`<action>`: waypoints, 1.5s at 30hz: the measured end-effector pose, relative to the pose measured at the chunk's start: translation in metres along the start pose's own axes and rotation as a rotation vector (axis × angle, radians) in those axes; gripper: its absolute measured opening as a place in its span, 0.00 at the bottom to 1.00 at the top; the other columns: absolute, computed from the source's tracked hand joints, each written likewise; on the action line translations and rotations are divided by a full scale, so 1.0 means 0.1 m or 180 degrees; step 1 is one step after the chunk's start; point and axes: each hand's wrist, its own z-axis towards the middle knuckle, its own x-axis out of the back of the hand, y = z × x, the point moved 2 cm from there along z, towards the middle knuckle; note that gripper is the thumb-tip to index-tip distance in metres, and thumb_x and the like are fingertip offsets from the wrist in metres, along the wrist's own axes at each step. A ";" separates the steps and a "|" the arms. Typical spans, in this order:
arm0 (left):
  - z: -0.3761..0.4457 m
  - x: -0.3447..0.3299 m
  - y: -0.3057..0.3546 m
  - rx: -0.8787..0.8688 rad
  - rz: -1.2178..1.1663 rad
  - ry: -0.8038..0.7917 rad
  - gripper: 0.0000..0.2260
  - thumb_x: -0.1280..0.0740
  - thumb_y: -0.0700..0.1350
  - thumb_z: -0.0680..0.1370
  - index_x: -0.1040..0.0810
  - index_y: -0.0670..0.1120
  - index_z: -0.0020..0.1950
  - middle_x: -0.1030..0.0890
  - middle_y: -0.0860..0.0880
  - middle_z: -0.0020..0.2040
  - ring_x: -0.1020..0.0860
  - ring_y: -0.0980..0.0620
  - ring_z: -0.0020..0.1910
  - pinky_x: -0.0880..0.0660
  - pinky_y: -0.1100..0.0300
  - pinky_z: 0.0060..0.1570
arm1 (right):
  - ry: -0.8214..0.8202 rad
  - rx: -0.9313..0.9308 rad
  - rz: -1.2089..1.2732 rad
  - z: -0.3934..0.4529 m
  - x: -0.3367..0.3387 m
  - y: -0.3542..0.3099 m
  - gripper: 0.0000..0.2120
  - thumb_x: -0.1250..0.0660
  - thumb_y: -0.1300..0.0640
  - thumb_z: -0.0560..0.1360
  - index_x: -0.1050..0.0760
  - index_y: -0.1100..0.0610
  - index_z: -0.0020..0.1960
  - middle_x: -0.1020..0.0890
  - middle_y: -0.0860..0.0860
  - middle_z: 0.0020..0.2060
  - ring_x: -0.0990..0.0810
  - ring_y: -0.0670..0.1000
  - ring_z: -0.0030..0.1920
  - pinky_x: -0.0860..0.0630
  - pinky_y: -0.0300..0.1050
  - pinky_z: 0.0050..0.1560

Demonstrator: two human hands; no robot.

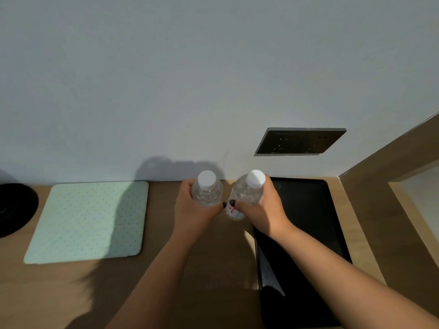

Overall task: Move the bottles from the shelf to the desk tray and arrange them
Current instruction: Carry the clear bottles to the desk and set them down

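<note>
Above the wooden desk (213, 269), two clear plastic bottles with white caps are carried, the left bottle (207, 191) clamped in the left hand (192, 206), the right bottle (247, 193) in the right hand (263, 210). Judging by this, each grip should keep its bottle upright, swing rightward over the flat black tray (308, 222), and set them side by side

Right bottle (240, 200) label (234, 211) — red marks, blurred — no legible text.

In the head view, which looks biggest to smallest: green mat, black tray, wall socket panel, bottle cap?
1. Black tray and green mat: too close to rank.
2. Socket panel.
3. Bottle cap.
</note>
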 end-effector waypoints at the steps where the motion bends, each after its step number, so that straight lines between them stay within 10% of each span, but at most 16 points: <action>1: 0.00 0.00 0.01 0.0016 0.0000 -0.0015 0.28 0.21 0.43 0.60 0.29 0.52 0.55 0.21 0.55 0.50 0.21 0.56 0.48 0.24 0.60 0.48 | -0.0005 0.0008 0.0009 -0.01 0.01 0.00 0.29 0.24 0.61 0.65 0.32 0.52 0.61 0.22 0.47 0.49 0.21 0.46 0.51 0.22 0.42 0.50; 10: -0.04 0.07 0.16 -0.0199 0.0261 -0.0267 0.30 0.21 0.47 0.63 0.32 0.51 0.59 0.23 0.58 0.50 0.22 0.56 0.50 0.25 0.62 0.49 | -0.0188 0.0054 -0.0514 -0.09 0.12 -0.24 0.15 0.26 0.62 0.67 0.30 0.55 0.49 0.22 0.49 0.43 0.21 0.50 0.46 0.22 0.49 0.48; 17: -0.29 0.23 0.67 -0.0604 0.0362 -0.0378 0.31 0.27 0.46 0.71 0.37 0.52 0.71 0.30 0.58 0.65 0.30 0.57 0.63 0.32 0.61 0.60 | -0.0249 0.0311 -0.0711 -0.37 0.41 -0.42 0.37 0.28 0.54 0.71 0.43 0.53 0.75 0.37 0.50 0.72 0.36 0.51 0.71 0.35 0.50 0.70; 29: -1.01 -0.06 1.43 -0.1698 0.1445 -0.0846 0.27 0.39 0.58 0.77 0.43 0.58 0.75 0.46 0.52 0.78 0.46 0.49 0.76 0.43 0.49 0.72 | 0.0300 0.1164 -0.2100 -1.27 1.37 -0.50 0.35 0.36 0.49 0.77 0.51 0.52 0.77 0.47 0.48 0.77 0.48 0.48 0.76 0.45 0.46 0.73; 37: -1.67 -0.54 1.59 -0.2764 0.2170 -0.1263 0.29 0.40 0.53 0.78 0.45 0.47 0.77 0.45 0.51 0.78 0.55 0.56 0.76 0.60 0.64 0.70 | 0.0421 0.0540 -0.2768 -1.82 2.11 -0.03 0.36 0.39 0.46 0.78 0.54 0.55 0.77 0.52 0.53 0.77 0.55 0.53 0.77 0.48 0.51 0.76; 45: -2.66 -1.18 1.60 -0.2958 0.2246 -0.1705 0.33 0.40 0.56 0.78 0.49 0.48 0.78 0.48 0.50 0.78 0.54 0.56 0.76 0.54 0.62 0.73 | 0.0566 0.0154 -0.3023 -2.69 2.82 0.57 0.37 0.39 0.44 0.77 0.53 0.56 0.77 0.48 0.54 0.77 0.52 0.56 0.77 0.47 0.53 0.75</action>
